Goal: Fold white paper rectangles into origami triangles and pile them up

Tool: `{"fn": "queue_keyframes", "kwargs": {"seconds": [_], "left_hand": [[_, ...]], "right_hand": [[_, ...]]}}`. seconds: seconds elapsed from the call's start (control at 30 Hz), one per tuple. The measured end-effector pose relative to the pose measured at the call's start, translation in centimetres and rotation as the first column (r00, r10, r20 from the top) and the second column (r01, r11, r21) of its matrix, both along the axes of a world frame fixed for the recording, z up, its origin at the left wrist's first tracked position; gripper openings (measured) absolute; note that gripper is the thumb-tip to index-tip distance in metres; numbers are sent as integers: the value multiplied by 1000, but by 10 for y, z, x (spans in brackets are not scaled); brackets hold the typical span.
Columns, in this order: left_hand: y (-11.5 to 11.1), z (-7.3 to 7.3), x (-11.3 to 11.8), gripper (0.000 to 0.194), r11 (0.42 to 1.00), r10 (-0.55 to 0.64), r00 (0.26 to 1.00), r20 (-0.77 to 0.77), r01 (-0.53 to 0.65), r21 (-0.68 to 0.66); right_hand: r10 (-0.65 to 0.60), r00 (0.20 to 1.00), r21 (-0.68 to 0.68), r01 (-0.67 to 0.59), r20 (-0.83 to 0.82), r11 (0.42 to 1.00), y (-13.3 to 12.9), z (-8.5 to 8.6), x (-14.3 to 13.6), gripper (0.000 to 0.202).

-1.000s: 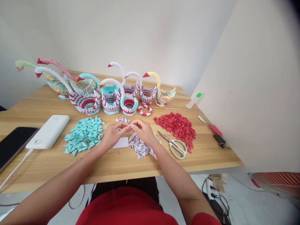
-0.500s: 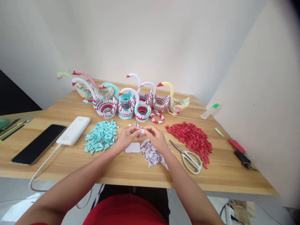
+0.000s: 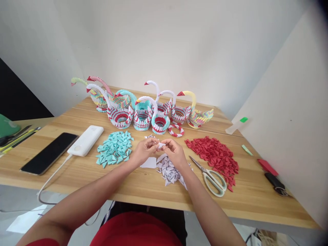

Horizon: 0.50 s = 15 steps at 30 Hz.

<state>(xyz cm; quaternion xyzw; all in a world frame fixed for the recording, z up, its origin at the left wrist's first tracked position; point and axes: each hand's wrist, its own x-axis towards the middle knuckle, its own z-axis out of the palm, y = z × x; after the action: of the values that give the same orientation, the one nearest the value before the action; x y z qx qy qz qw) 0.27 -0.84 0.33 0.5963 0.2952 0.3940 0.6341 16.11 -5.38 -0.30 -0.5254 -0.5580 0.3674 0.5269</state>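
Between my fingertips is a small folded white paper piece point(image 3: 161, 146). My left hand point(image 3: 145, 150) pinches it from the left, and my right hand point(image 3: 175, 152) grips its other side. Below the hands lies a heap of folded white paper triangles point(image 3: 172, 172), partly covered by my right wrist. A flat white paper slip point(image 3: 148, 162) rests on the table beside that heap. A few more white pieces point(image 3: 151, 136) show just behind my left hand. The finer folds of the held piece are too small to make out.
Turquoise folded triangles point(image 3: 114, 148) are heaped at left, red ones point(image 3: 214, 157) at right. Scissors point(image 3: 211, 177) lie near the red heap. Several paper swans point(image 3: 120, 116) and a red-white ring point(image 3: 176, 130) stand behind. A phone point(image 3: 50, 153) and a cabled power bank point(image 3: 85, 140) lie left.
The whole view has shifted, so the table things appear slightly further right. Both hands still hold the white paper piece, with the fingers slightly rearranged.
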Motion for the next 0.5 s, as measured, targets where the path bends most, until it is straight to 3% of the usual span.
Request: {"fn": "queue_keyframes", "kwargs": {"seconds": [0.2,0.33,0.5], "left_hand": [[-2,3,-2,29,998,22,998,-67,-18,60],[-3,2,-3,31,973,76,985,-154,-40,225],[-2,-5,-3,28,893,209,947,-245,-83,443]], "right_hand": [[12,1000,-26,-12,-18,1000,-2,5,-2,17],[-5,1000,-39,5,10,999,-2,4,-2,18],[-25,998,-39,27,58,999,-2,2,-2,19]]}}
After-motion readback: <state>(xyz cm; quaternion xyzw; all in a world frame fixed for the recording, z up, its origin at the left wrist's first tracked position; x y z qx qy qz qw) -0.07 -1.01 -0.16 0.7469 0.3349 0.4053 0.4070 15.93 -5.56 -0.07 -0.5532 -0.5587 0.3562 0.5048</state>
